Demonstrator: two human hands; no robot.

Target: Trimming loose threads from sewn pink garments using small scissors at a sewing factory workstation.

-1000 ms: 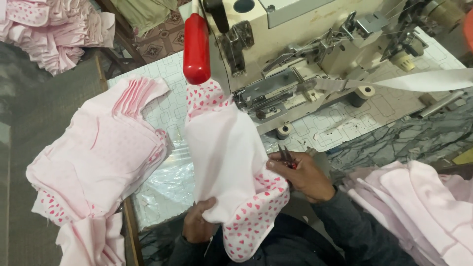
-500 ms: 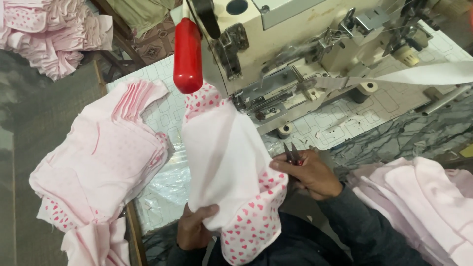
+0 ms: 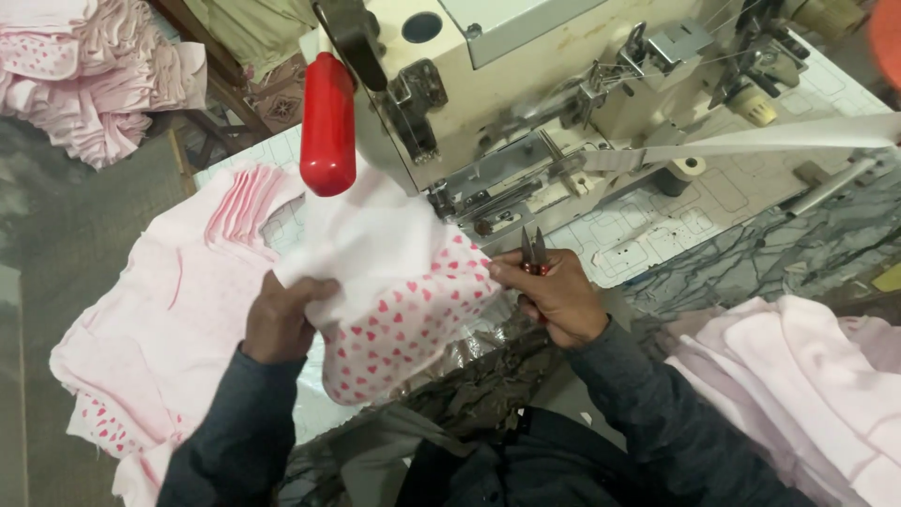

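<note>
My left hand (image 3: 280,317) grips a white and pink heart-printed cloth piece (image 3: 394,291) at its left edge, holding it up in front of the cream sewing machine (image 3: 526,84). My right hand (image 3: 554,296) holds small red-handled thread snips (image 3: 535,252), blades pointing up, and pinches the cloth's right edge near the machine's needle area (image 3: 488,202). A red cylindrical handle (image 3: 328,127) hangs from the machine just above the cloth.
A stack of sewn pink pieces (image 3: 178,310) lies at the left of the table. More pale pink fabric (image 3: 807,385) is piled at the lower right. A white tape strip (image 3: 779,136) runs into the machine from the right. Pink bundles (image 3: 84,75) sit at upper left.
My left hand has risen from below the cloth to grip its left edge higher up. The cloth is now bunched and pulled closer to the machine. The view moved nearer.
</note>
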